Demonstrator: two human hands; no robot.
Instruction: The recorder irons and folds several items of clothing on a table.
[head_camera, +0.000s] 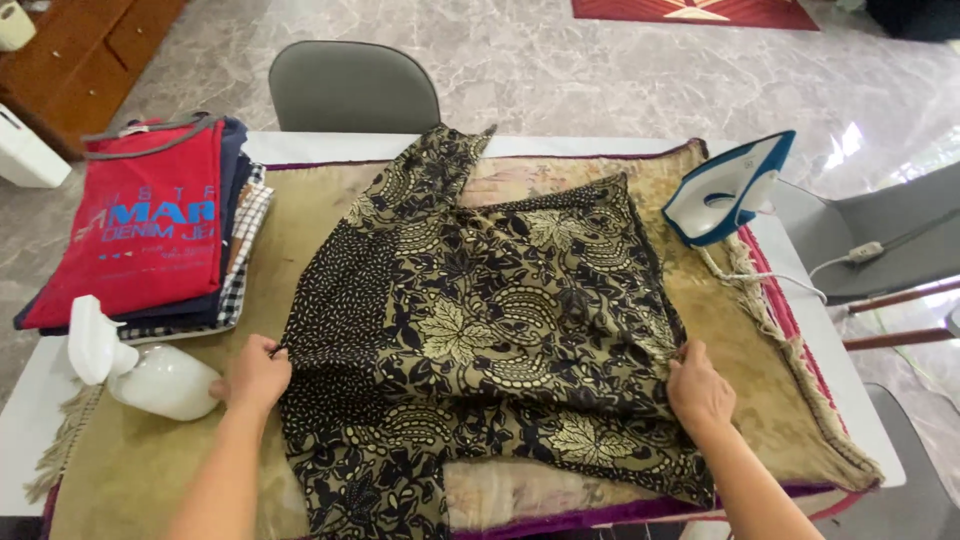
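Both hands are down on a big patterned cloth (480, 320) in the middle of the frame. On the left side, the left hand (255, 375) has its fingers curled shut around the cloth's left edge, pinching it. Its arm comes up from the bottom of the frame, leaning a little to the right. On the right side, the right hand (698, 388) is closed too, its fingers and thumb nipping the cloth's right edge. Its arm comes up from the lower right corner, leaning to the left. The backs of both hands face up. The hands are far apart, with the cloth between them.

The cloth is black and gold with leaves and dots on it. It lies folded and a bit bumpy on a tan mat (140, 470) that covers a white table (30, 420). One long part of the cloth reaches to the upper middle of the frame.

Just beside the left hand lies a white spray bottle (150, 375) on its side. Above it, at the left, sits a stack of folded clothes (160, 230) with a red one on top. At the upper right, a blue and white iron (728, 188) stands tilted on the mat, and its cord runs off to the right. A grey chair (352, 88) stands behind the table at the top.
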